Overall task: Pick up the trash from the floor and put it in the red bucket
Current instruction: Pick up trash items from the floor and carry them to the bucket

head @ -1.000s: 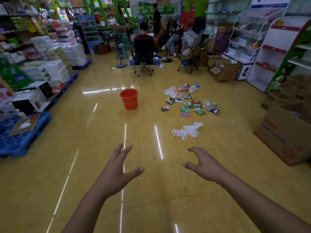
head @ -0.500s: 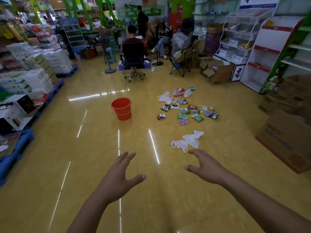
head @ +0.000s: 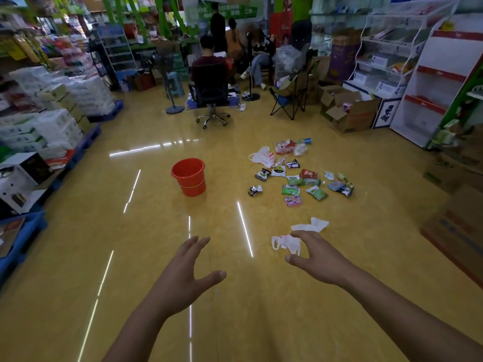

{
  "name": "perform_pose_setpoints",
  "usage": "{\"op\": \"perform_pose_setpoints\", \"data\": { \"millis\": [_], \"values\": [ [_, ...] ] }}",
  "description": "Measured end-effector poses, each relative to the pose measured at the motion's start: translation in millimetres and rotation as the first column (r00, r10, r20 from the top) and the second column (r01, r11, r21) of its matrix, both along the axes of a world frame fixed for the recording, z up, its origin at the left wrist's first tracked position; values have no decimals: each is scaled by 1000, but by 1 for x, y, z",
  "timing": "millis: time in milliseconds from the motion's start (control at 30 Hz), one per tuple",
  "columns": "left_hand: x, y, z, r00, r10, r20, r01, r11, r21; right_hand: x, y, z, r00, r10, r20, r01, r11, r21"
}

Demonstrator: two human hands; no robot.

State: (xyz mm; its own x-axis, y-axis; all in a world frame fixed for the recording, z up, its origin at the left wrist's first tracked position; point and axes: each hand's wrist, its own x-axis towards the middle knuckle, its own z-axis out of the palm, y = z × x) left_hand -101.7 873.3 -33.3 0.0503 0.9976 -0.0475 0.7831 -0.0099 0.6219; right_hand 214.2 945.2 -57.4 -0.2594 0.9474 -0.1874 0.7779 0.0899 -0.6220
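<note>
Both hands are stretched forward over the yellow floor (head: 78,270) with the fingers spread and nothing in them: the left hand (head: 183,278) is in the middle, and the right hand (head: 316,259) partly covers a white plastic bag (head: 285,242) that lies beyond it. The red bucket (head: 188,176) stands upright further ahead, and the scattered wrappers (head: 295,182) lie on the floor to its right, well apart from it.

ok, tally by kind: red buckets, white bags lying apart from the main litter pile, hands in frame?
Red bucket: 1
White bags apart from the litter pile: 2 (near bag, far bag)
Hands: 2 (left hand, right hand)
Total: 5
</note>
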Motion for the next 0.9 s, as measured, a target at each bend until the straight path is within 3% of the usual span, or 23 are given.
{"op": "perform_pose_setpoints", "data": {
  "millis": [433, 900],
  "values": [
    [24, 126, 3, 999, 36, 8, -36, 999, -2, 23, 140, 3, 1000, 22, 2, -22, 1000, -15],
    [-8, 250, -28, 1000, 1, -14, -2, 995, -96, 12, 248, -27, 998, -48, 47, 53, 993, -105]
  ]
}}
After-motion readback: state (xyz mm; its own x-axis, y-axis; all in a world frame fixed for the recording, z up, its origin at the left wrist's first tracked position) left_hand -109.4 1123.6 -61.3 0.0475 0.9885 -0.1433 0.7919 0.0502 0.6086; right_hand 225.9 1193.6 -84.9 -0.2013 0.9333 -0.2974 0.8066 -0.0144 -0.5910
